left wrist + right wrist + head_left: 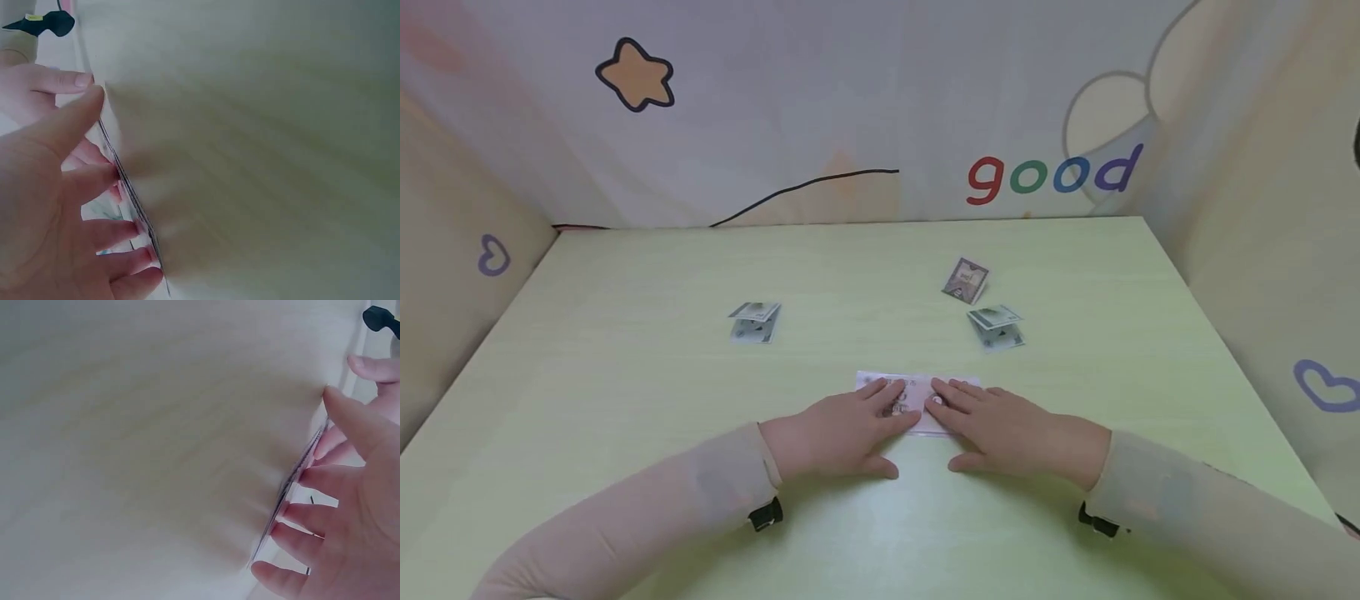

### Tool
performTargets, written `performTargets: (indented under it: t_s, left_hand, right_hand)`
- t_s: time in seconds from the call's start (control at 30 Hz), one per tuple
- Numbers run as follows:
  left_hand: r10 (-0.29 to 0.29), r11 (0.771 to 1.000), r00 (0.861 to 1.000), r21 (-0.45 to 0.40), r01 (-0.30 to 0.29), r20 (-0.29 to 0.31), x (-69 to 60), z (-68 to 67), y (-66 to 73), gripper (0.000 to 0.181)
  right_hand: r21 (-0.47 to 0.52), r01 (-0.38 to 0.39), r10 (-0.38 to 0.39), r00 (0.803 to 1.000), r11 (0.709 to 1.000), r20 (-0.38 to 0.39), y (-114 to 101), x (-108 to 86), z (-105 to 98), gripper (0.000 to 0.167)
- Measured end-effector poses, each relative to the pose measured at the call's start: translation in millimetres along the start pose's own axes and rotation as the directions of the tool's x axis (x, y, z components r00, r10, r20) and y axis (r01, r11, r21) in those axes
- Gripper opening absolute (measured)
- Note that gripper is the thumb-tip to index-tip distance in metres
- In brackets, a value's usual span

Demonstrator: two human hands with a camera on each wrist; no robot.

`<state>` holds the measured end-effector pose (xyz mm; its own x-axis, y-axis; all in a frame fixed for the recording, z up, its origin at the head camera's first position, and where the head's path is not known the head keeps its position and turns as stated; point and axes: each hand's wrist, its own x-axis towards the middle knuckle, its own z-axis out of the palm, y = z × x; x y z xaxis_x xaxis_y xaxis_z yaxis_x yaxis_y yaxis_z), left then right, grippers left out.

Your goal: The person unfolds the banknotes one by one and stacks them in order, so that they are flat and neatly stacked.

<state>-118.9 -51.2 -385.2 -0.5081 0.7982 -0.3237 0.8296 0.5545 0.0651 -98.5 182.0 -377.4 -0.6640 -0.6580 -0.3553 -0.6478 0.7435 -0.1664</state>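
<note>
A pale pinkish banknote [916,429], apparently folded lengthwise, lies flat on the table in front of the person. The left hand [842,433] presses its left half with spread, fairly straight fingers. Over the right half, the right hand [1011,432] does the same, its fingertips close to the left ones. Both thumbs extend toward the near side of the note, resting by the tabletop. Layered edges of the note [128,187] show under the fingertips in the left wrist view, and the note [290,484] appears likewise in the right wrist view. The hands cover much of its print.
Farther back on the table [865,517] stand a folded greenish note [756,323] at the left, another folded greenish note [997,327] at the right, and a folded brownish-purple note [967,281] behind that one. A printed cloth wall [775,108] borders the table's back and sides.
</note>
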Motion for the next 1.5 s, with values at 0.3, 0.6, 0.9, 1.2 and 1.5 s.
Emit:
performTargets:
  t_s: [0.3, 0.6, 0.9, 1.2, 1.5]
  left_hand:
    - [0.018, 1.000, 1.000, 0.006, -0.018, 0.004, -3.1, 1.7, -1.0, 0.077]
    - [0.052, 0.991, 0.998, -0.125, -0.048, 0.028, -2.5, -3.1, -10.1, 0.071]
    - [0.092, 0.995, 0.996, -0.035, -0.093, -0.013, -4.0, -3.7, -9.6, 0.068]
    - [0.065, 0.997, 0.998, -0.027, -0.065, 0.004, -4.7, -4.7, -3.3, 0.071]
    - [0.053, 0.999, 0.999, -0.002, -0.053, 0.008, -9.3, 0.1, 1.6, 0.070]
  right_hand:
    - [-0.104, 0.013, -0.021, 0.997, 0.994, -0.077, -2.0, 11.6, -1.0, 0.067]
    - [-0.185, 0.002, -0.014, 0.998, 0.983, -0.062, -8.3, 18.3, -6.8, 0.065]
    - [-0.186, -0.002, -0.004, 0.999, 0.982, -0.033, -14.0, 20.3, -13.5, 0.061]
    - [-0.206, 0.008, -0.006, 1.000, 0.979, 0.013, -12.2, 22.9, -17.1, 0.064]
    - [-0.216, 0.040, -0.037, 0.999, 0.976, 0.018, -9.4, 22.1, -18.1, 0.064]
